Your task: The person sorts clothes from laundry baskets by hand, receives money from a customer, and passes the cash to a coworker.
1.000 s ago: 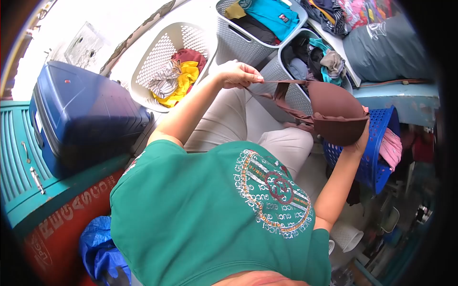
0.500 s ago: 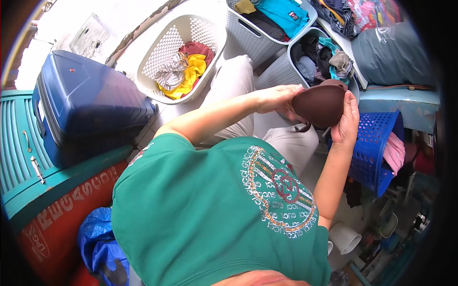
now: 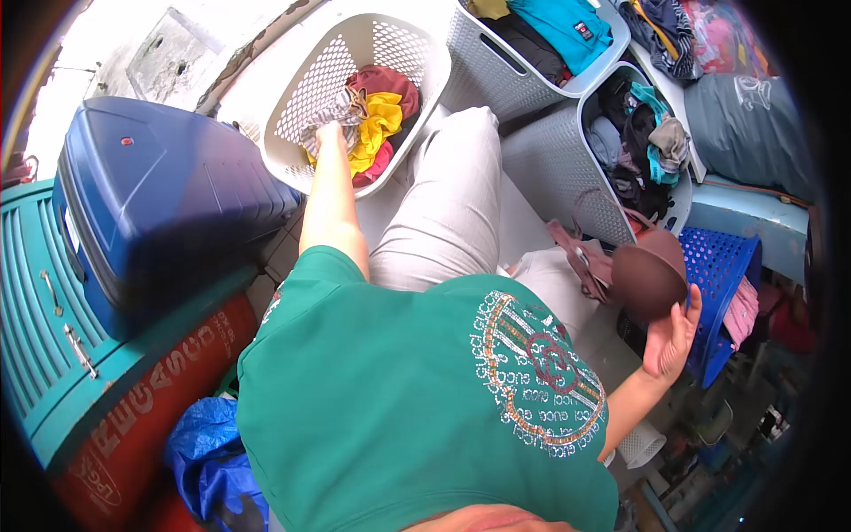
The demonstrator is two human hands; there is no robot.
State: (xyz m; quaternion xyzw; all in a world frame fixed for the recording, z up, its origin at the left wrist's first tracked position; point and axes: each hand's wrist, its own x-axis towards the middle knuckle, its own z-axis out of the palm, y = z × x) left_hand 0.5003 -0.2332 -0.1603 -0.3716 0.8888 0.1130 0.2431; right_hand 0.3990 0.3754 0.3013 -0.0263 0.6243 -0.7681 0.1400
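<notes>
i sit among laundry, a blue suitcase (image 3: 168, 177) to my left and grey baskets (image 3: 541, 168) ahead. my left hand (image 3: 331, 137) reaches into the white basket (image 3: 297, 115) by striped cloth (image 3: 324, 115), its fingers too hidden to tell their state. my right hand (image 3: 669, 341) has fingers spread at the edge of the brown bra (image 3: 650, 275), near the blue basket (image 3: 709, 253); contact is hard to tell.

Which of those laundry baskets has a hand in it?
The large white basket beside the blue suitcase: the left hand is at the striped garment inside. Neither hand is inside the two grey baskets or the blue basket.
</notes>
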